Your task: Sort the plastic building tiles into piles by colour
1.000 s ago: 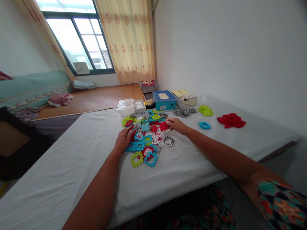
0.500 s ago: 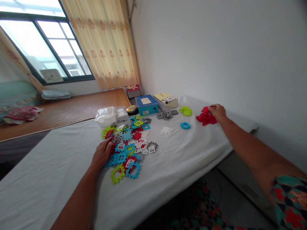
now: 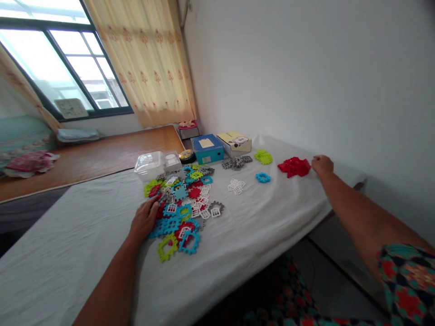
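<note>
My left hand (image 3: 145, 218) lies at the left edge of a mixed heap of interlocking plastic building pieces, its fingers stretched out over some red ones. Blue square pieces (image 3: 170, 222), a lime green frame piece (image 3: 174, 242) and white window pieces (image 3: 205, 213) are among those in the heap. Far to the right, my right hand (image 3: 322, 165) is curled closed beside a pile of red pieces (image 3: 294, 167), with nothing visible in it. Smaller groups of lime green pieces (image 3: 263, 157), blue pieces (image 3: 263, 177), white window pieces (image 3: 236, 186) and grey pieces (image 3: 237, 163) lie between.
Behind the heap stand a clear plastic container (image 3: 149, 165), a round dark tin (image 3: 187, 156), a blue box (image 3: 208, 149) and a yellowish box (image 3: 235, 143). A white cloth (image 3: 251, 240) covers the table. The wall (image 3: 306, 81) runs along the right side.
My right hand has drawn back to the right, off the red pile, and its fingers have curled in. My left hand has stayed in place.
</note>
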### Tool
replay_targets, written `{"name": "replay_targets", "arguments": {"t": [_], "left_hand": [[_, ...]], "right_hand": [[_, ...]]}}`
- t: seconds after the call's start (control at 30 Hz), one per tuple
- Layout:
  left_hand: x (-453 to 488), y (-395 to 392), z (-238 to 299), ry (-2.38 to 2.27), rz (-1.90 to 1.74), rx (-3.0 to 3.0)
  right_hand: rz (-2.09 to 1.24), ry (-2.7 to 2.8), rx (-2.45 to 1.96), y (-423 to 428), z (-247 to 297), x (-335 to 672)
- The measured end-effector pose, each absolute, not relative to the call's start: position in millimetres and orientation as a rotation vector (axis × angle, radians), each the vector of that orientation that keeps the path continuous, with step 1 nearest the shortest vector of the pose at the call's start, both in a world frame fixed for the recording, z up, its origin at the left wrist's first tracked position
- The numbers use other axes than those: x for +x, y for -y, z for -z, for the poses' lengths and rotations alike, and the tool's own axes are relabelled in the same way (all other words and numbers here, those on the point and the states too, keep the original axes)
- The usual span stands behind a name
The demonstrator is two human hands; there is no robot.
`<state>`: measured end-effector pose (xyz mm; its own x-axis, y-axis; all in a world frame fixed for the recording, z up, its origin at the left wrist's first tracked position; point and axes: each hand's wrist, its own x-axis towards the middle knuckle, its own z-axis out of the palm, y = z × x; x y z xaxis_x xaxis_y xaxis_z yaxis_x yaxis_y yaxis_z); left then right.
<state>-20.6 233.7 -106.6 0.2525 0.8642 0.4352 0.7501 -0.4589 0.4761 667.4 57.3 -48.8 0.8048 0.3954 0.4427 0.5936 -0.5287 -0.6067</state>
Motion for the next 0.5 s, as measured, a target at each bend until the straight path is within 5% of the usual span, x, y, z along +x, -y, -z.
{"name": "replay_targets", "arguments": {"t": [0.2, 0.5], "left_hand": [[-13.1, -225.5, 103.8, -1.541, -0.989, 2.319], [-11.9, -218.4, 101.9, -1.491, -0.999, 2.339]], "right_hand": [[0.293, 1.275, -1.954, -126.1, 24.7, 549.6], [-0.038, 2.378, -1.347, -175.1, 58.4, 300.4]]}}
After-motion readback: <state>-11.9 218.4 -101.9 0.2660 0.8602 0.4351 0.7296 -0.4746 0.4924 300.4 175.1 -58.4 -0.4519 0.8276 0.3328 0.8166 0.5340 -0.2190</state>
